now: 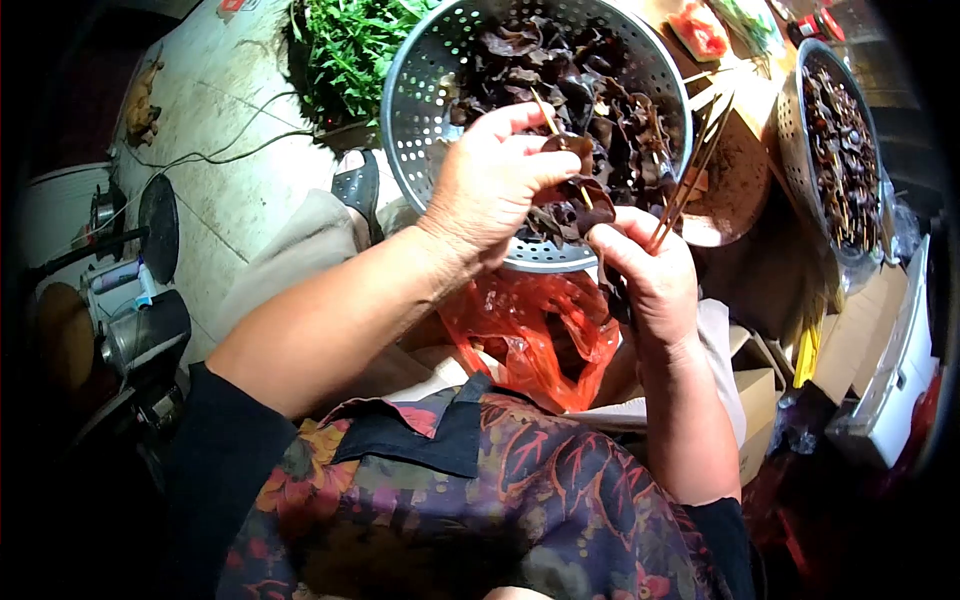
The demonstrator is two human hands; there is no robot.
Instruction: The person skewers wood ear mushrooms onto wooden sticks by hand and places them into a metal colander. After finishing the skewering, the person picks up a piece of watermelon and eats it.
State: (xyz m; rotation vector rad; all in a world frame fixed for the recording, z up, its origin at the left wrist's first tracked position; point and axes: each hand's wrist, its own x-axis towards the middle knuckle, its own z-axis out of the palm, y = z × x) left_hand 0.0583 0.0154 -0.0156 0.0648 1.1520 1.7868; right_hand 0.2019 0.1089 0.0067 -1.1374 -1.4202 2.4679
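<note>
My left hand [490,185] is closed around a bamboo skewer [543,108] threaded with dark wood ear mushroom pieces [592,192]. At the lower end of that skewer, the thumb and fingers of my right hand [650,275] pinch close to the mushroom; whether they grip the piece or the stick is hidden. Several bare bamboo skewers [690,180] also stick up from my right hand, held between its fingers. Both hands are above the near rim of a large metal colander [400,130], which holds a heap of wood ear mushrooms [520,45].
Below the colander hangs a red plastic bag [535,330]. A second colander [790,125] with skewered wood ear stands at the right, above cardboard [860,330] and a white foam box [890,390]. Leafy greens [345,60] lie behind; a cable [215,155] crosses the floor.
</note>
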